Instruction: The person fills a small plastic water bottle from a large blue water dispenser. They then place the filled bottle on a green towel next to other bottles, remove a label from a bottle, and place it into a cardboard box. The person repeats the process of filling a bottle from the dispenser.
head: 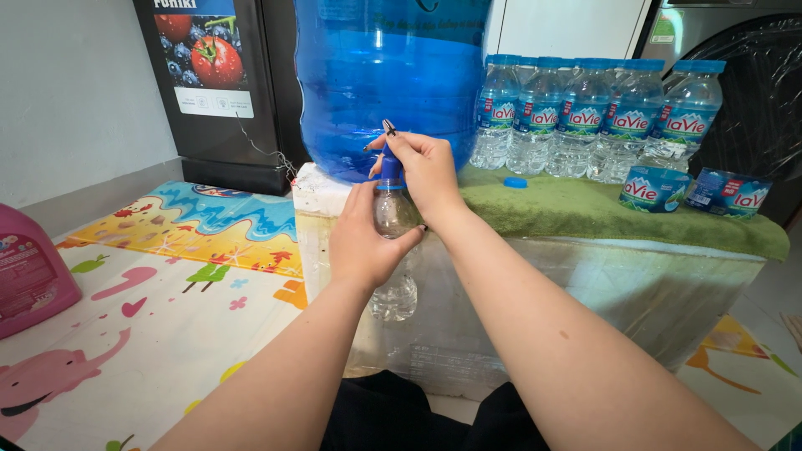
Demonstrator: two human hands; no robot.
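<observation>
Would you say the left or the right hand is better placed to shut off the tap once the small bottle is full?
Probably the right hand: it is already pinching the tap on the big blue jug. The left hand is wrapped around the small bottle under the spout.

pink jug [29, 276] left | labelled bottles [585, 117] on bench | fruit sticker [203, 54] on fridge
</observation>
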